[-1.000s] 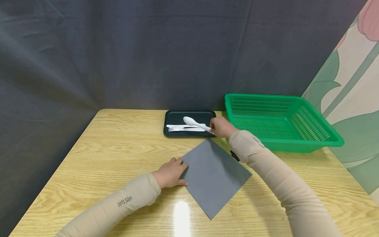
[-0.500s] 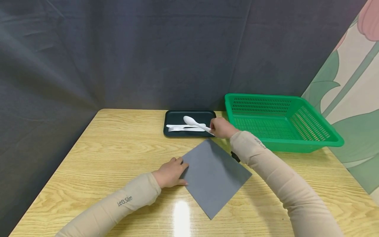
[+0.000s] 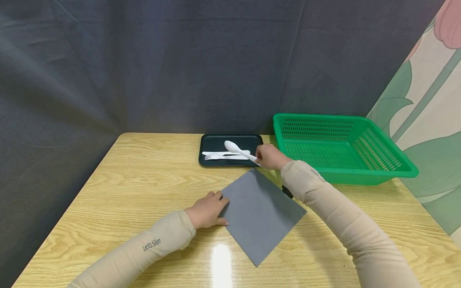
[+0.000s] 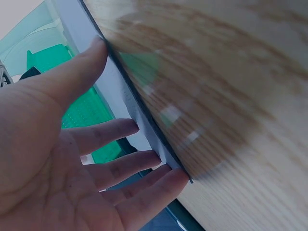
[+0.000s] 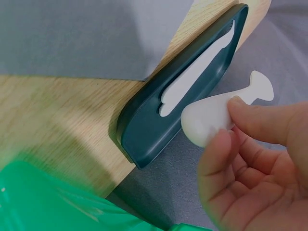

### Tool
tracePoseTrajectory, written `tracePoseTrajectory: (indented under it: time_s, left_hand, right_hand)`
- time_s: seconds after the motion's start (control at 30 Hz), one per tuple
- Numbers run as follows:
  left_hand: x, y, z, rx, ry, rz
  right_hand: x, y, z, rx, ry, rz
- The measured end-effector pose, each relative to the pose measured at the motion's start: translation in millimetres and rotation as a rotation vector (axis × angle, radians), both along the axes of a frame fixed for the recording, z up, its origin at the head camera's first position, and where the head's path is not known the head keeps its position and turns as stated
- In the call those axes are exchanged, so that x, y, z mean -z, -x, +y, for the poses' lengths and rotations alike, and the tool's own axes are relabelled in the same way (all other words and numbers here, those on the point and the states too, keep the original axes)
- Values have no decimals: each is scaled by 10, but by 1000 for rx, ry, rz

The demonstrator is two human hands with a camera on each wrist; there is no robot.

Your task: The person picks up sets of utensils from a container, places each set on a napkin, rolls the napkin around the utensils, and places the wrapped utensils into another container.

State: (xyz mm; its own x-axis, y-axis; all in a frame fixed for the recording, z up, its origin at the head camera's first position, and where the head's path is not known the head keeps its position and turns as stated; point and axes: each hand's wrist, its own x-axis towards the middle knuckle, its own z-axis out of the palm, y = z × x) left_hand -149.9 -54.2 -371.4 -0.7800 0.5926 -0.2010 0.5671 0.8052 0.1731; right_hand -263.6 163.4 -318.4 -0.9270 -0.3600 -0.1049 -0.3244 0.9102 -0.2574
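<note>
In the head view my right hand [image 3: 271, 157] pinches a white spoon [image 3: 231, 146] by its handle, with the bowl pointing left above a dark tray [image 3: 212, 140]. A white knife [image 3: 209, 153] and a white fork [image 3: 230, 157] lie close together in that tray. The right wrist view has thumb and fingers on the broad end of the spoon's handle [image 5: 207, 118]. My left hand [image 3: 207, 210] rests at the left corner of a grey square sheet [image 3: 261, 218], its thumb and spread fingers touching the edges. The left wrist view has its fingertips along the sheet's edge [image 4: 144, 113].
A green basket [image 3: 324, 174] with slotted walls stands at the back right, beside the tray. The wooden table [image 3: 155, 168] ends at a dark curtain [image 3: 198, 68] behind. A patterned wall [image 3: 432, 132] is on the right.
My right hand has shifted very slightly right with the spoon. The left hand, the sheet, the tray and the basket have stayed in place.
</note>
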Motion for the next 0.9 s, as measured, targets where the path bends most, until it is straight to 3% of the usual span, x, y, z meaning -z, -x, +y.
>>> tracePoseTrajectory:
  time_s: [0.33,0.6,0.9]
  left_hand:
    - [8,2,1,3,4,8]
    - [23,15,1,10,0,16]
    - [50,29,-4,16,-5,35]
  right_hand:
    - [-4,-24,-8,13,-1,-26]
    - [27,-46,2,-23,12,1]
    - [60,-59,-7,-5,13,-43]
